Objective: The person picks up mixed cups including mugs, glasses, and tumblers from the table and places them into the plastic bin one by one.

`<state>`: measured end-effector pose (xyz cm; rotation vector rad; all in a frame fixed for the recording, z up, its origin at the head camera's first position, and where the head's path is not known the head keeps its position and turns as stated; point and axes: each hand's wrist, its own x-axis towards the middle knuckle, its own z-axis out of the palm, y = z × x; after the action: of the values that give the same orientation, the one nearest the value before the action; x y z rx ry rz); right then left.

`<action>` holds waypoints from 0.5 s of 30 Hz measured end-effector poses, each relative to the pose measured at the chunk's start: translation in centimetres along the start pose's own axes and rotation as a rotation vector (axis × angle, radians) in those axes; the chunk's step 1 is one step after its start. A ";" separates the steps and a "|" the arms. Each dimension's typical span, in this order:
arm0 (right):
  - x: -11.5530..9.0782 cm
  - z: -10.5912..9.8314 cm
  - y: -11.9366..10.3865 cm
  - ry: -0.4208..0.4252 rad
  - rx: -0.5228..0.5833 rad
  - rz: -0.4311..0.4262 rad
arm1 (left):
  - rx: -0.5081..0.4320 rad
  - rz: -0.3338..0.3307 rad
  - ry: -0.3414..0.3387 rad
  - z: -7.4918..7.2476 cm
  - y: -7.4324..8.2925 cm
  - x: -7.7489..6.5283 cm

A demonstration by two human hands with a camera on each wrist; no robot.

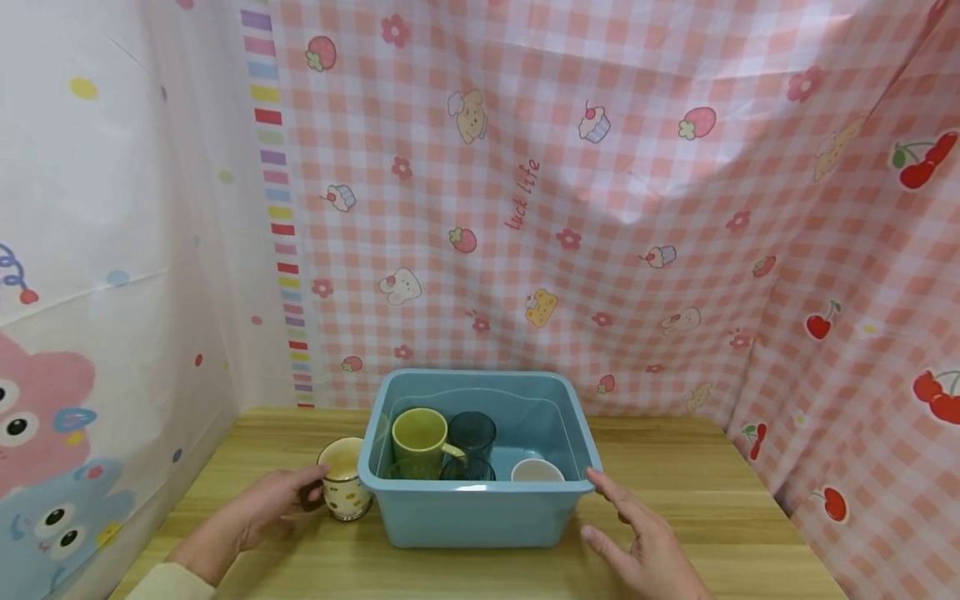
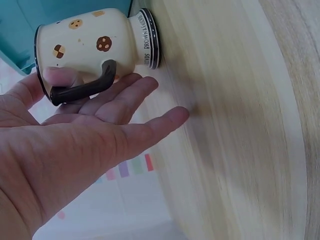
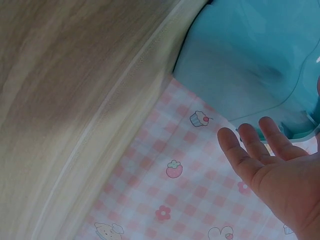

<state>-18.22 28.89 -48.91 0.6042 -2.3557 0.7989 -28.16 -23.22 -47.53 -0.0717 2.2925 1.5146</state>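
A cream mug (image 1: 348, 500) with cookie prints and a dark handle (image 2: 90, 90) stands upright on the table, just left of a blue plastic bin (image 1: 472, 521). My left hand (image 1: 273, 496) holds it by the handle, fingertips at the handle's upper end and the lower fingers loosely extended. At the bin's right front corner, my right hand (image 1: 641, 542) touches the rim with extended fingers, the thumb apart. Inside the bin are a yellow-green mug (image 1: 420, 429), a dark glass cup (image 1: 472, 429), a white cup (image 1: 537, 472) and other glassware partly hidden by the front wall.
The wooden table (image 1: 675, 475) extends on both sides of the bin. Behind it hangs a pink checked curtain (image 1: 510, 333), with a white printed cloth (image 1: 150, 333) along the left side and a cherry-print cloth (image 1: 870, 400) at the right.
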 end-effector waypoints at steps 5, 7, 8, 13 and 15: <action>-0.1 0.1 -0.1 -0.032 -0.018 0.062 | -0.034 -0.026 0.024 -0.1 0.1 -0.1; -0.1 0.1 -0.2 -0.036 -0.020 0.064 | -0.043 -0.034 0.041 -0.1 0.2 -0.3; -0.1 0.1 -0.1 -0.037 -0.021 0.065 | -0.047 -0.033 0.043 -0.1 0.2 -0.3; -0.2 0.2 -0.1 -0.040 -0.021 0.067 | -0.073 -0.038 0.072 -0.2 0.2 -0.6; -0.2 0.2 -0.1 -0.041 -0.020 0.069 | -0.086 -0.044 0.084 -0.2 0.3 -0.7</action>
<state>-18.13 28.76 -49.08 0.5383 -2.4308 0.7998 -27.63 -23.46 -46.96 -0.2125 2.2735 1.6161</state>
